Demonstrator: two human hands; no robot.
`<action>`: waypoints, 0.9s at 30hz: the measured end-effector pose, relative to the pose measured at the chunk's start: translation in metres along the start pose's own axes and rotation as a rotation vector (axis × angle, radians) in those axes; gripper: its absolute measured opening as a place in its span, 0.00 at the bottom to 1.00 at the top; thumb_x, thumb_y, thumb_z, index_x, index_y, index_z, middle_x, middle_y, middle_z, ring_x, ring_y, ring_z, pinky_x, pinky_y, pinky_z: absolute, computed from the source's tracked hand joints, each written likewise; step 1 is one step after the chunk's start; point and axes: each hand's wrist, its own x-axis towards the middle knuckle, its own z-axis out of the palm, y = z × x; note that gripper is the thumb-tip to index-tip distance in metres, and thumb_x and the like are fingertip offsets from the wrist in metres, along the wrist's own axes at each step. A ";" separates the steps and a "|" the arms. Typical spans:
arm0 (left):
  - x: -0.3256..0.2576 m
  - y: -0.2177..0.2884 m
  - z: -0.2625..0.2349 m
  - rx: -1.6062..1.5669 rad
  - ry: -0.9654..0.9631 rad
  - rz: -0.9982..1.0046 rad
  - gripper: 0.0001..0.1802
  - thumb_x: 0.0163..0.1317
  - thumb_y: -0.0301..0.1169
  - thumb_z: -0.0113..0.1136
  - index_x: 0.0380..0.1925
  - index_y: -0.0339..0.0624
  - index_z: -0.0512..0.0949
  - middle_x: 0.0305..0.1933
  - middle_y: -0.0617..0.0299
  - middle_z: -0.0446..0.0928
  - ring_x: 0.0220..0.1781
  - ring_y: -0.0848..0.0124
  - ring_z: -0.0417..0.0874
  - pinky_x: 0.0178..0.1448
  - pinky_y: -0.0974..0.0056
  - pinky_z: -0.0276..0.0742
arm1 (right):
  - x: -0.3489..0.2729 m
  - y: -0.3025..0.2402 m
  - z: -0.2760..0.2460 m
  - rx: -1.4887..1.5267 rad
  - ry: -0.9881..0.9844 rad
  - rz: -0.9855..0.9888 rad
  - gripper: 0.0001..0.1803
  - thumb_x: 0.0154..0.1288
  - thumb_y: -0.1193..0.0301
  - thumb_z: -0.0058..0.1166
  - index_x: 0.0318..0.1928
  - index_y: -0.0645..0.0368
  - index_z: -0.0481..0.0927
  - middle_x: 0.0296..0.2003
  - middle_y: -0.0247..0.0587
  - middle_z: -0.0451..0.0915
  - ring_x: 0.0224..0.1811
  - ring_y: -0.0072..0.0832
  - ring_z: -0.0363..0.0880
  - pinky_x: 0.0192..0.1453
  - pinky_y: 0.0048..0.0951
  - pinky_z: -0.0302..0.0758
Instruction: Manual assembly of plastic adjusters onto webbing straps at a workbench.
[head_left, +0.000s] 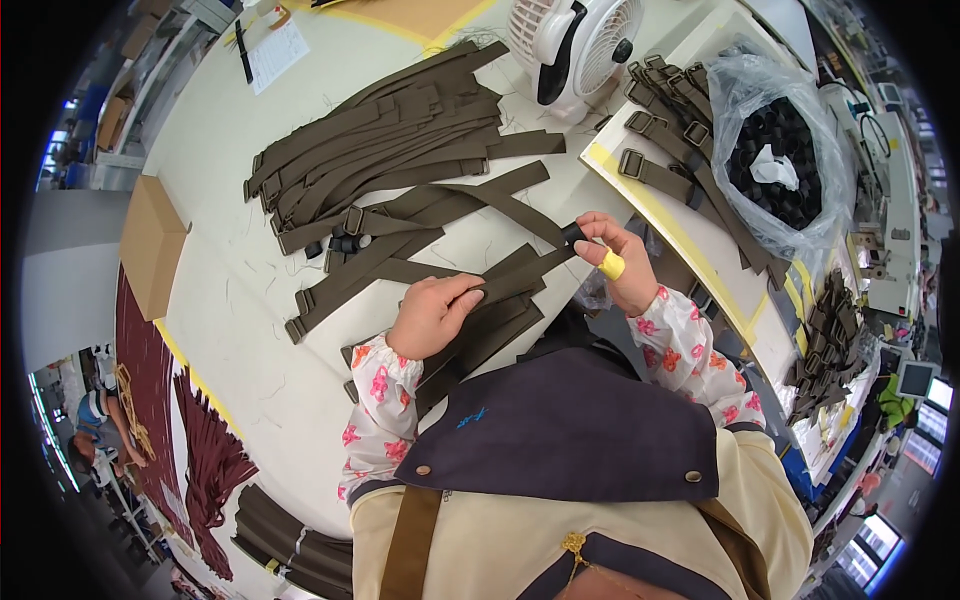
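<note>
My left hand (pixel 437 312) is closed on an olive webbing strap (pixel 530 270), thumb pressed on top of it. At the strap's right end my right hand (pixel 620 262) pinches a small black piece (pixel 573 233), and yellow tape wraps one of its fingers. Another length of strap loops from the black piece back to the left. Under my left hand and forearm lies a stack of more straps (pixel 490 335). Beyond my hands a large pile of olive straps (pixel 390 130) covers the white table, several of them fitted with metal buckles (pixel 354 218).
A white fan (pixel 575 55) stands at the back. On the right-hand table are buckled straps (pixel 660 140) and a clear bag (pixel 840 190) of black pieces. A cardboard box (pixel 153 245) and dark red straps (pixel 210 470) sit at left. Another person (pixel 95 445) is at far left.
</note>
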 end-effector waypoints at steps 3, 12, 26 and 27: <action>0.000 -0.005 -0.003 -0.215 -0.096 -0.127 0.09 0.58 0.31 0.53 0.36 0.40 0.76 0.23 0.55 0.76 0.27 0.59 0.78 0.35 0.62 0.69 | -0.010 -0.007 -0.001 0.097 -0.175 0.071 0.11 0.54 0.75 0.57 0.38 0.64 0.76 0.39 0.34 0.75 0.42 0.19 0.71 0.51 0.23 0.66; 0.031 0.039 0.044 -0.064 0.138 0.282 0.21 0.44 0.30 0.65 0.41 0.45 0.73 0.39 0.60 0.75 0.36 0.62 0.78 0.38 0.64 0.73 | -0.026 -0.008 0.029 0.275 0.032 0.162 0.09 0.57 0.73 0.57 0.37 0.63 0.76 0.31 0.33 0.77 0.33 0.17 0.73 0.40 0.18 0.69; 0.020 0.027 0.039 0.044 0.372 0.398 0.12 0.38 0.31 0.67 0.28 0.51 0.80 0.35 0.69 0.75 0.27 0.69 0.71 0.29 0.67 0.70 | -0.046 -0.019 0.015 0.250 -0.079 0.434 0.12 0.60 0.66 0.54 0.37 0.63 0.72 0.32 0.49 0.80 0.28 0.27 0.80 0.34 0.21 0.77; 0.022 0.032 0.040 0.107 0.403 0.437 0.10 0.38 0.31 0.66 0.25 0.50 0.79 0.34 0.70 0.74 0.27 0.70 0.71 0.29 0.68 0.69 | -0.048 -0.024 0.015 0.168 -0.051 0.418 0.12 0.61 0.66 0.53 0.37 0.62 0.72 0.31 0.49 0.80 0.28 0.27 0.81 0.34 0.20 0.77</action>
